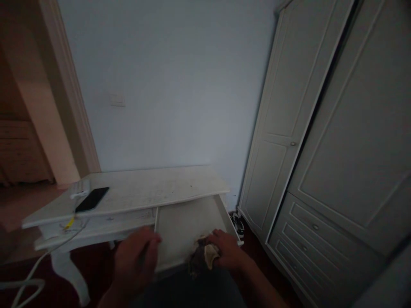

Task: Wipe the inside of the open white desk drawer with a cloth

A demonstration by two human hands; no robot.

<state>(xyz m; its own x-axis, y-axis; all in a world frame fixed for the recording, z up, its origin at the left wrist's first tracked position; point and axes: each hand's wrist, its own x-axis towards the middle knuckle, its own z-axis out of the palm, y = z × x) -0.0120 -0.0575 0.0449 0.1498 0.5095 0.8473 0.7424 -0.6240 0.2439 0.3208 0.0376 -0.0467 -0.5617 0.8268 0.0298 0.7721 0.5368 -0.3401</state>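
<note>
A white drawer (184, 229) is pulled out of the white table (154, 184) in front of me. My right hand (226, 250) is closed on a crumpled cloth (210, 255), beige and dark grey, over the drawer's front edge. Part of the cloth hangs below that edge on the near side. My left hand (136, 259) hovers by the drawer's left front corner, blurred, with loosely bent fingers and nothing visible in it.
A black phone (93, 199) lies on the left of the tabletop beside a white box-like item (80, 188). A white cable (48, 252) hangs at the left. White wardrobe (276, 141) doors stand at the right, with shoes (238, 224) on the floor beside them.
</note>
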